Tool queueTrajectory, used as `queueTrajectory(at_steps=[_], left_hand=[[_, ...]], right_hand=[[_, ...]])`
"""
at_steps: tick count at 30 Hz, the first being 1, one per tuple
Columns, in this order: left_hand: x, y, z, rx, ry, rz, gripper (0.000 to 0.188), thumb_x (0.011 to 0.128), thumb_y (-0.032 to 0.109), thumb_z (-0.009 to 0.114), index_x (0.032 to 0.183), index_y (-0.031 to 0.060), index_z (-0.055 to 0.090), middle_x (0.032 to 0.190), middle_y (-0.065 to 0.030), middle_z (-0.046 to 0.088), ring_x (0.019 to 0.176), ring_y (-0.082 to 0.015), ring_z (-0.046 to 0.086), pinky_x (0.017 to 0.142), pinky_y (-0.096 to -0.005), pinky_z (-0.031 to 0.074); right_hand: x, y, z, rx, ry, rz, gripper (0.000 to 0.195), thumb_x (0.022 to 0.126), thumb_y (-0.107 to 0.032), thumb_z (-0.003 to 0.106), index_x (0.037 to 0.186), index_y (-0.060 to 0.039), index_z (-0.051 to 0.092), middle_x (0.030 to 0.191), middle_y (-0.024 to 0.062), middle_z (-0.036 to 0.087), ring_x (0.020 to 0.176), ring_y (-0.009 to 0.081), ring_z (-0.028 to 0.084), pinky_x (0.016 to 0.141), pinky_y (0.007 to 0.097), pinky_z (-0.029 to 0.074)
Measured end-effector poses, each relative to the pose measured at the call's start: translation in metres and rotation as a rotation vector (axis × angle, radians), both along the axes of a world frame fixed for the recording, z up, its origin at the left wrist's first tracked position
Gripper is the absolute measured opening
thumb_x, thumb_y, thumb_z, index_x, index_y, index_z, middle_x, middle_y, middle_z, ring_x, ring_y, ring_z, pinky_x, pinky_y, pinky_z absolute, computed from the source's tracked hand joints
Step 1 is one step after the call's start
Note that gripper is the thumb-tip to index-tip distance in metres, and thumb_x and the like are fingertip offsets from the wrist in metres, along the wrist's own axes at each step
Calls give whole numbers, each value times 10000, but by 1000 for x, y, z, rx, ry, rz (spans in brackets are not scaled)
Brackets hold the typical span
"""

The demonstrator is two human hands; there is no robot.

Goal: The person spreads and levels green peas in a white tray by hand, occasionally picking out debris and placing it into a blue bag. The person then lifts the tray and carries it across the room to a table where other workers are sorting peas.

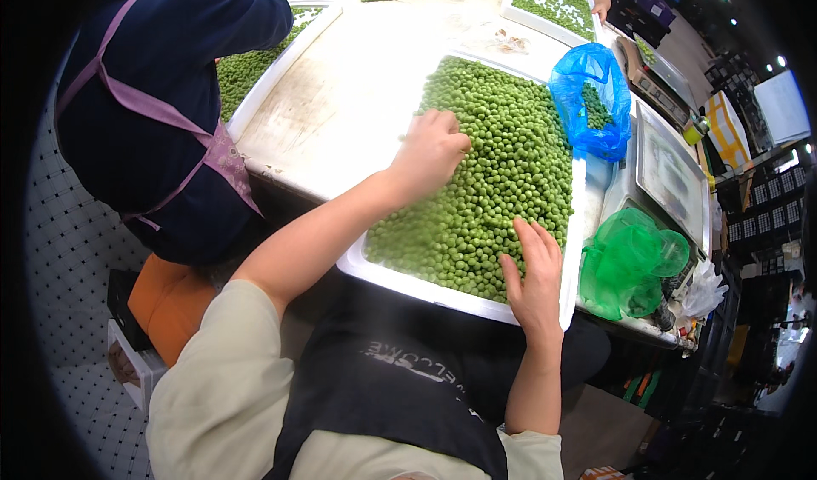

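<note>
A white foam tray (408, 280) full of shelled green peas (504, 154) lies before me, its near edge out past the table's front. Over the left side of the peas is my left hand (434, 151), fingers curled down; whether a pea is between its fingertips is hidden. My right hand (536, 276) rests at the near right of the tray with fingers spread, its fingertips touching the peas. A blue plastic bag (568, 75) holding some darker green peas (597, 106) stands against the tray's far right side.
On my left, a person (147, 110) works over another pea tray (287, 59). Someone's hand (600, 7) holds a third tray (552, 7) across the table. At right are a flat-topped scale (673, 167), a green mesh bag (629, 266) and a crumpled clear bag (704, 290).
</note>
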State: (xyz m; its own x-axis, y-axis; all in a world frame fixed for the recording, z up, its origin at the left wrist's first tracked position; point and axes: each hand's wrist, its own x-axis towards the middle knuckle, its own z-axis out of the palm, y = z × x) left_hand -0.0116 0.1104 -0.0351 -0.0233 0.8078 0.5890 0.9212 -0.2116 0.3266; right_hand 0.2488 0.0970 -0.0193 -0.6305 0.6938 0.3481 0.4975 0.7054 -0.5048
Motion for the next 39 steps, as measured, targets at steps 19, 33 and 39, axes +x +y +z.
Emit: queueTrajectory(at_steps=[19, 33, 39], left_hand=[[50, -20, 30, -23, -158, -222, 84, 718, 36, 720, 759, 75, 658, 853, -66, 525, 845, -246, 521, 787, -377, 400], [61, -84, 21, -5, -307, -165, 316, 756, 42, 733, 1063, 46, 660, 1051, -123, 530, 1011, -298, 520, 889, -395, 438], [44, -99, 0, -20, -208, 11, 339, 761, 43, 696, 1095, 32, 641, 1114, -157, 552, 1088, -338, 529, 956, -449, 410]], right_hand=[[27, -9, -20, -302, 522, -183, 242, 927, -15, 564, 1160, 32, 609, 1087, 128, 648, 961, 250, 618, 842, 343, 490], [-2, 21, 52, -794, 1195, -32, 139, 995, -96, 552, 1083, -14, 620, 805, 0, 575, 645, 58, 457, 552, 202, 358], [-9, 123, 135, 668, 969, -189, 183, 1027, -36, 435, 1147, 11, 566, 942, 73, 613, 723, 59, 480, 601, 185, 386]])
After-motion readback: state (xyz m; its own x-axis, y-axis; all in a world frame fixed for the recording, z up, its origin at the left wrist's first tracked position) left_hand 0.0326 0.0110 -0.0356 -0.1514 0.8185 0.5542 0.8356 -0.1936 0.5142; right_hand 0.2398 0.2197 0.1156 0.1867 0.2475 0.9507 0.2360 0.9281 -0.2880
